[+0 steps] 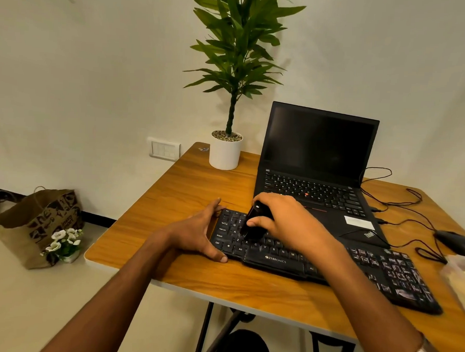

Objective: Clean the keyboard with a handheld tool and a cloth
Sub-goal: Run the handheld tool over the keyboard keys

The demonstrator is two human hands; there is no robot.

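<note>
Head view: cleaning the keyboard's left end

I am bracing the flat black plastic keyboard [326, 264] at its left edge with my left hand [196, 234], fingers relaxed. My right hand [283, 219] is gripping a small black handheld tool [254, 222], pressing it onto the keyboard's left keys.

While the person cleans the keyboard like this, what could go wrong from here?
1. The keyboard lies close to the table front edge, and only the left hand braces its left end; a hard stroke may push it off.
2. The right hand presses the black tool onto the keys; a keycap might pop loose.
3. Loose cables lie beside the laptop; the right arm might snag them.
</note>
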